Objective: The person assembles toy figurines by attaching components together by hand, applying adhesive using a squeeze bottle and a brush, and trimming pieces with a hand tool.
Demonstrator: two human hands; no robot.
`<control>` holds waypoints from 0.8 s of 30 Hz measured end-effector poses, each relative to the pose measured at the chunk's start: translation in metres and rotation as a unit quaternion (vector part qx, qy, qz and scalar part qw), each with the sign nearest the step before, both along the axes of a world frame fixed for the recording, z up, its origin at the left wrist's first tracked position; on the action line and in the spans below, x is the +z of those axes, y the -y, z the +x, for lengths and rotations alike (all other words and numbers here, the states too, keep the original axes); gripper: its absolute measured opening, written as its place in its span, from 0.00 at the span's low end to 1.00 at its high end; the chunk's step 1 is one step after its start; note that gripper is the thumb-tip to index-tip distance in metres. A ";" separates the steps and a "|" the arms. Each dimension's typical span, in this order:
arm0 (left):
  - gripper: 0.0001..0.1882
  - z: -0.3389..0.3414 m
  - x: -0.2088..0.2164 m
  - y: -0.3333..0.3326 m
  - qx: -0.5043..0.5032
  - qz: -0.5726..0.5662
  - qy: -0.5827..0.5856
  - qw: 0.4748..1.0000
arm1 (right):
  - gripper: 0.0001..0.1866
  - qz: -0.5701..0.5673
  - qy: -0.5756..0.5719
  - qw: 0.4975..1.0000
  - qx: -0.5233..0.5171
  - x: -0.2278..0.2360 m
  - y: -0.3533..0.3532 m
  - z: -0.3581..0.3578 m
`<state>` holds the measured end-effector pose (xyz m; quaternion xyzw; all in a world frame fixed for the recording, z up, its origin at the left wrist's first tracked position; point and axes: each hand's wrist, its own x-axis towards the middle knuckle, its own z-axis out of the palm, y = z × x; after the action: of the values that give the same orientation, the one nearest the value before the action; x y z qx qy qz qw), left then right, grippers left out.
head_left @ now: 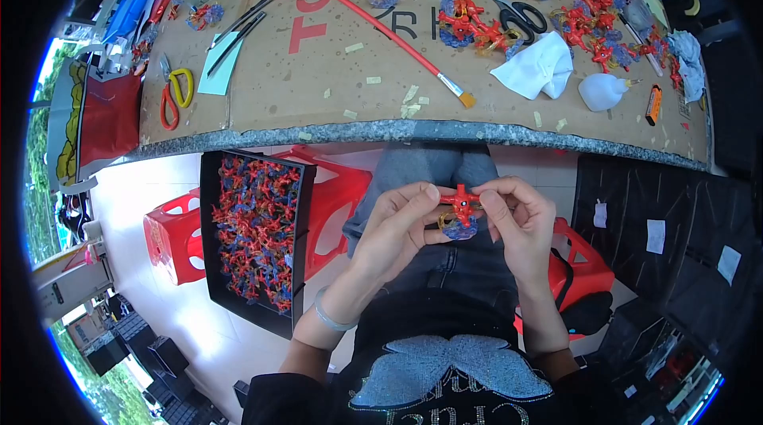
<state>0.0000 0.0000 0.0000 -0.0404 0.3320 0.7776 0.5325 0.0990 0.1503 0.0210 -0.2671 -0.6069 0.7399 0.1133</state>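
Above my lap, my left hand (391, 226) and my right hand (520, 222) hold a small red plastic figurine (462, 204) between them. Its red body stands upright, with a clear blue swirl and a yellow translucent part at its lower end. My left thumb and fingers pinch one outstretched side of it; the right thumb and forefinger pinch the other. Just left of my legs, a black tray (299, 266) is filled with many similar red and blue figurines.
Cardboard covers the table (286, 99) ahead, edged in grey stone. On it lie a red-handled brush (397, 43), black scissors (520, 19), red-and-yellow scissors (172, 93), tweezers (237, 42), a white cloth (540, 67), a squeeze bottle (604, 92) and more figurines. Red stools (171, 238) stand below.
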 end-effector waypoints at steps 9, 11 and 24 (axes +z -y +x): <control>0.16 -0.001 -0.001 0.004 -0.003 0.023 0.014 1.000 | 0.09 0.035 -0.031 0.999 -0.014 0.000 0.002 -0.003; 0.15 -0.001 0.002 0.003 -0.001 0.035 0.006 0.999 | 0.08 0.039 -0.037 0.999 -0.004 -0.001 0.000 -0.001; 0.22 -0.002 0.019 0.000 -0.004 0.020 -0.156 0.988 | 0.06 0.051 -0.057 0.997 -0.011 -0.003 -0.002 -0.001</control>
<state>-0.0025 0.0001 0.0186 0.0934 0.3951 0.7791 0.4778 0.0977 0.1527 0.0175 -0.2246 -0.6337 0.7206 0.1694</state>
